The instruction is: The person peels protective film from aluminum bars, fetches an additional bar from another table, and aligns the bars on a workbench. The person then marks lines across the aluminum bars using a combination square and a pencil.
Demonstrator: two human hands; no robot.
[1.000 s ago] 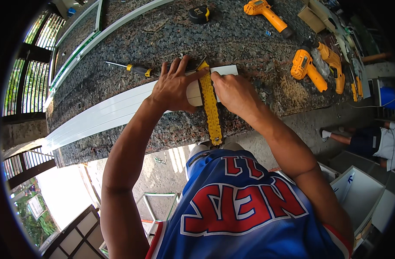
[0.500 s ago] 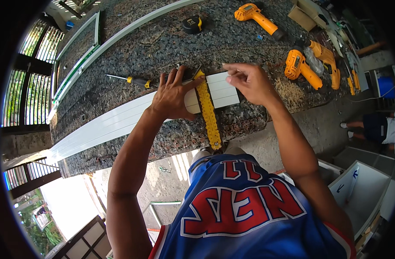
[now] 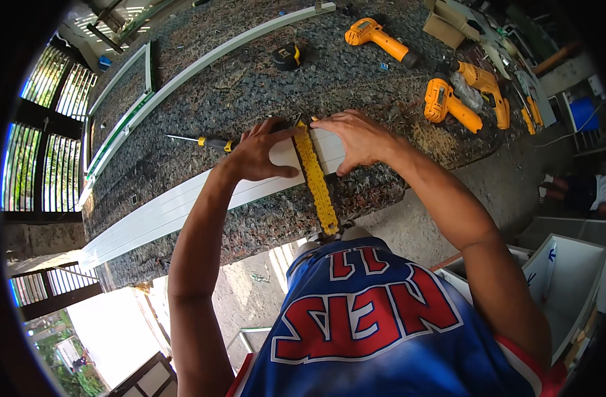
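Observation:
A long white grooved panel [image 3: 157,212] lies along the near part of the worktable, its right end between my hands. Across it rests a yellow ruler with markings [image 3: 318,185], like the blade of a square, its near end sticking out past the panel toward me. My left hand [image 3: 251,157] grips the panel just left of the ruler, with a fingertip touching the ruler's edge. To the right of the ruler, my right hand [image 3: 357,137] spans the panel, fingers at its far edge and thumb at its near edge. The ruler's far end is dark and partly hidden by the fingers.
A screwdriver [image 3: 215,143] lies left of my left hand. Farther off are a black-and-yellow tape measure [image 3: 287,57], a long white bar [image 3: 217,55] and orange power drills [image 3: 452,107]. The mottled table [image 3: 250,99] ends close to my body. Another person [image 3: 584,192] is at the far right.
My right hand has moved left and down from above the panel's end onto the panel beside the ruler. My left hand stays on the panel. The whole view has shifted slightly.

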